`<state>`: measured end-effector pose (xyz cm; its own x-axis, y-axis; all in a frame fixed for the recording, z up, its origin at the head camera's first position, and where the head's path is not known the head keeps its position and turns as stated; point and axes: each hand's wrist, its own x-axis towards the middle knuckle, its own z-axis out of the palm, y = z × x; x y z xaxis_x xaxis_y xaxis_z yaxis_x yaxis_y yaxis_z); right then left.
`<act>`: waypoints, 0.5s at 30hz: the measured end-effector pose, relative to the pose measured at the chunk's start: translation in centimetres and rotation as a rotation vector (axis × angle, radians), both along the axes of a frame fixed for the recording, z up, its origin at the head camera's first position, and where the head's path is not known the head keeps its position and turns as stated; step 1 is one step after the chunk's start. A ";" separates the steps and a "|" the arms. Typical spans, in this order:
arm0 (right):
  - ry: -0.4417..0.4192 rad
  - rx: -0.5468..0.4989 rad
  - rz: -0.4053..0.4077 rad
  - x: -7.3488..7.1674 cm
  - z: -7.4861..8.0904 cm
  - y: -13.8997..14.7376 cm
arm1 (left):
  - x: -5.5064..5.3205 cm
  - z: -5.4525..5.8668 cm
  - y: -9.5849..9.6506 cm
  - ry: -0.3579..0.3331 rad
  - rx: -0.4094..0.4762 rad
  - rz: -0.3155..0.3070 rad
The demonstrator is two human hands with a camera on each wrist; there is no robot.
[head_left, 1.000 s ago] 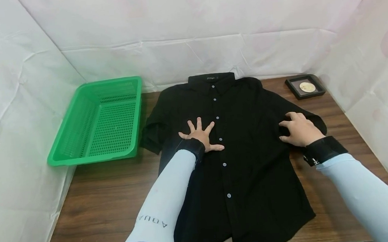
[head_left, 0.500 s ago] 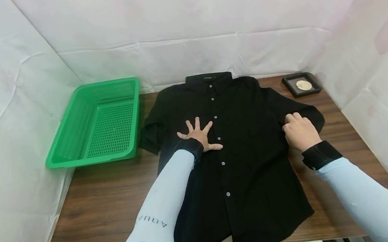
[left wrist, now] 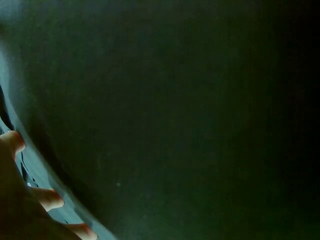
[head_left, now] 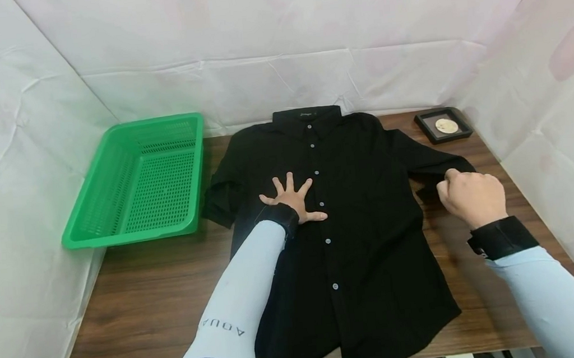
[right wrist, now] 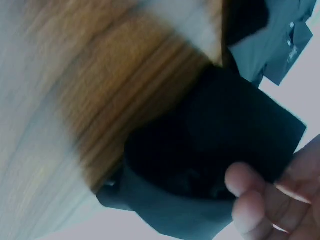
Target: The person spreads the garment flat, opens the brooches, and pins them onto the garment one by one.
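Observation:
A black button-up shirt [head_left: 365,212] lies front up on the wooden table, its collar toward the back wall. My left hand [head_left: 291,201] presses flat on its chest with fingers spread, left of the button row. At the right, my right hand [head_left: 473,195] pinches the edge of the short sleeve [head_left: 432,156] and holds it off the table. In the right wrist view, the thumb and fingertips [right wrist: 247,210] close on the rim of the sleeve opening [right wrist: 175,150]. Dark cloth fills most of the left wrist view, with a few fingertips [left wrist: 52,199] at its left edge.
A green plastic basket [head_left: 195,169] stands at the back left, beside the shirt's other sleeve. At the back right corner lies a small black framed box [head_left: 435,136] with a round cream disc. White sheeting [head_left: 279,84] walls the wooden table [head_left: 140,308] at back and sides.
My right hand has taken hold of the sleeve edge and drawn it to the right, lifting and stretching the sleeve. The left hand stays pressed on the shirt.

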<state>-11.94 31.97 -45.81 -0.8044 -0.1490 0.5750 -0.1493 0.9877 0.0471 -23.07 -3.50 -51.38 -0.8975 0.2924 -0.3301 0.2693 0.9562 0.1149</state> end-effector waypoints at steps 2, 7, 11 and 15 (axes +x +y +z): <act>-0.013 -0.050 -0.066 0.2 0.2 0.2 | 0.0 -0.1 0.0 -0.002 -0.005 -0.002; -0.045 -0.148 -0.149 0.6 0.7 1.0 | 0.1 0.0 -0.1 -0.011 -0.018 -0.004; 0.003 -0.168 -0.155 0.8 1.6 1.7 | 0.2 0.3 0.0 -0.007 -0.009 -0.002; -0.015 -0.190 -0.136 1.2 3.1 2.6 | 0.3 0.6 0.1 -0.006 -0.008 -0.001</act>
<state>-10.76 34.58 -42.72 -0.8184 0.0714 0.5702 -0.0133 0.9896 -0.1430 -22.81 -3.41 -50.80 -0.8953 0.2907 -0.3376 0.2697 0.9568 0.1087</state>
